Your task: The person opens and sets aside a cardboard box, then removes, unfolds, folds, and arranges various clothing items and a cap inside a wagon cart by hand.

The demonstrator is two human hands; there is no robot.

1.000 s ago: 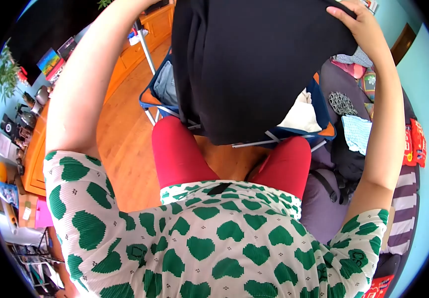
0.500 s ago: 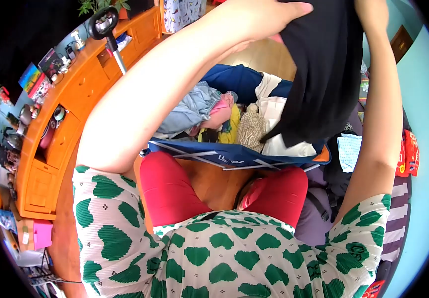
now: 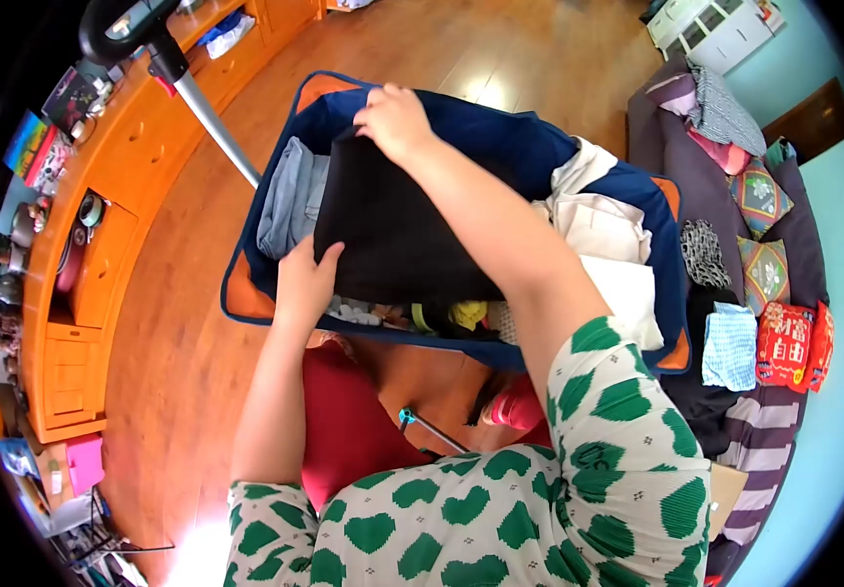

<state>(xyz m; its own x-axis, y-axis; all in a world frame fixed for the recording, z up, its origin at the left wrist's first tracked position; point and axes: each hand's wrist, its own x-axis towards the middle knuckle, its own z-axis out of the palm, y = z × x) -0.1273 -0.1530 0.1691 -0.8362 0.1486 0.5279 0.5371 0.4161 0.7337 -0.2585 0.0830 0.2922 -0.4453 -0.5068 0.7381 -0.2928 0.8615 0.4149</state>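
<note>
Lower than before, the black cloth is inside the blue cart with other clothes; left hand and right hand pinch its edge, not letting go yet

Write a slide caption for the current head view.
Left hand and right hand hold a black cloth beside pale denim in a blue bin.

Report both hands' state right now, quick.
Left hand: at the near-left edge of the black cloth, thumb against it; grip closure can't be told.
Right hand: closed, holding the cloth's far-left corner.
</note>
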